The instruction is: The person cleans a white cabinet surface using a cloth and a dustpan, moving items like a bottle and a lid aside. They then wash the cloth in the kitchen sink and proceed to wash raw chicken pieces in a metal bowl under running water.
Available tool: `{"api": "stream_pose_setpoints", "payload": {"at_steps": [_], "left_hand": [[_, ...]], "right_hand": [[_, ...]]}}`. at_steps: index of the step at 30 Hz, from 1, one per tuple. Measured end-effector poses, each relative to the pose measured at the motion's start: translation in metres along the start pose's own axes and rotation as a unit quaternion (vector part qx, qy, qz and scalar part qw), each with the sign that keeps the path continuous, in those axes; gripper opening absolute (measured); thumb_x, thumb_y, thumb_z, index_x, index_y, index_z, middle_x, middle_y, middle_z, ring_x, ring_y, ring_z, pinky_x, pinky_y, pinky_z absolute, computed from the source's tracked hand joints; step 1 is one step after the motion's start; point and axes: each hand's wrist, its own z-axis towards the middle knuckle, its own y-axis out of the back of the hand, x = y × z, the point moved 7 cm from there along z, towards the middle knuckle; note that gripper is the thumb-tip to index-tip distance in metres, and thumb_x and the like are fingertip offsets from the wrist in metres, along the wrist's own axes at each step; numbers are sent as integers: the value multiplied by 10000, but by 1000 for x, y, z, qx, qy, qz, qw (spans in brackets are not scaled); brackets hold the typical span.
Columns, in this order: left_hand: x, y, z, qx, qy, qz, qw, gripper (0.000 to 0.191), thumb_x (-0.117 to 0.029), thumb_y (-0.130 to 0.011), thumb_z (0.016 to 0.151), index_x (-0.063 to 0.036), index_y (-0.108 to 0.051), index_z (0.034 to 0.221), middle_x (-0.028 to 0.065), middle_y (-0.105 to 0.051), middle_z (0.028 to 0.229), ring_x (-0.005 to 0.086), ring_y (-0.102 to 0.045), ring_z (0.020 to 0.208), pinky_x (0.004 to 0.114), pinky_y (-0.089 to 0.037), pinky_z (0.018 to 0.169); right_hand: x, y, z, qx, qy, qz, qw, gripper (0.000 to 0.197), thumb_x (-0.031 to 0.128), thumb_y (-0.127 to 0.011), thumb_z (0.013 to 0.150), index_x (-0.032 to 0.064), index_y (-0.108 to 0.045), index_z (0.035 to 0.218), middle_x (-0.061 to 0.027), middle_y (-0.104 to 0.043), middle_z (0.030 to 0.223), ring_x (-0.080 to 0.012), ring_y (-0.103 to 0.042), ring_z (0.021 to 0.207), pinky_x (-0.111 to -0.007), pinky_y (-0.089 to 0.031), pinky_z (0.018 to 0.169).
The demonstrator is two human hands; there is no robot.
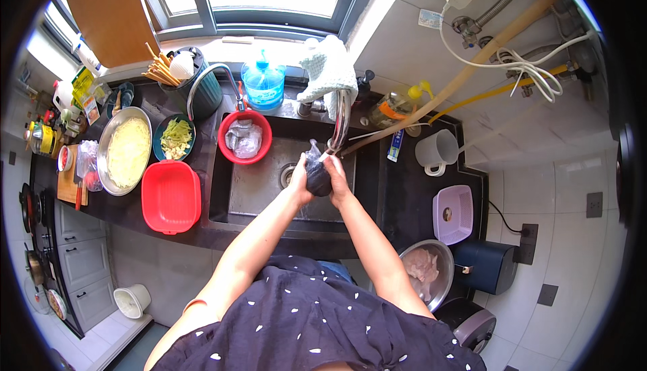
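Over the sink (252,194) I hold a dark plastic bag (318,176) between both hands. My left hand (299,181) grips its left side, and my right hand (337,179) grips its right side. The chrome faucet (343,118) curves down right above the bag, and water runs from its spout onto it. What the bag contains, if anything, is hidden. Behind the hands, the metal drain (287,175) shows in the sink floor. A red round basin (222,141) with crumpled clear plastic (245,138) in it sits at the sink's upper left corner.
Left of the sink stand a red square basin (171,196), a plate of sliced vegetables (175,137) and a metal bowl of pale shreds (129,151). To the right are a white mug (437,148), a lilac basket (452,214) and a metal bowl with raw meat (422,265).
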Motion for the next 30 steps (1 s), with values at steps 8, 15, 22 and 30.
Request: {"api": "stream_pose_setpoints", "payload": {"at_steps": [8, 15, 22, 30], "left_hand": [[-1, 20, -25, -122, 66, 125, 982, 767, -743, -223, 843, -217, -292, 1397, 193, -337, 1417, 438, -323, 1286, 694, -204, 991], [-13, -34, -21, 294, 187, -285, 893, 357, -386, -411, 964, -82, -567, 1069, 120, -605, 1070, 261, -582, 1018, 435, -495, 867], [-25, -15, 10, 65, -172, 102, 978, 228, -222, -452, 937, -65, -617, 946, 61, -642, 885, 182, -618, 791, 343, -506, 694], [-58, -34, -43, -249, -363, 525, 729, 349, -344, -536, 891, -16, -652, 909, 212, -647, 820, 316, -642, 810, 379, -479, 717]], "right_hand": [[38, -20, -12, 18, 39, -33, 999, 203, 193, -647, 839, 72, -565, 979, -34, -627, 878, -127, -596, 782, -282, -483, 749], [94, -101, -72, 48, 473, -508, 718, 553, 383, -675, 793, 132, -505, 1256, -162, -454, 1294, -360, -438, 1203, -455, -325, 1018], [93, -67, -46, -123, 391, -459, 788, 227, 209, -641, 798, 53, -598, 956, -156, -543, 865, -354, -522, 847, -430, -413, 791], [45, -29, -12, -146, 224, -319, 909, 269, 213, -493, 878, -19, -627, 851, -193, -637, 790, -322, -622, 721, -397, -473, 674]]}}
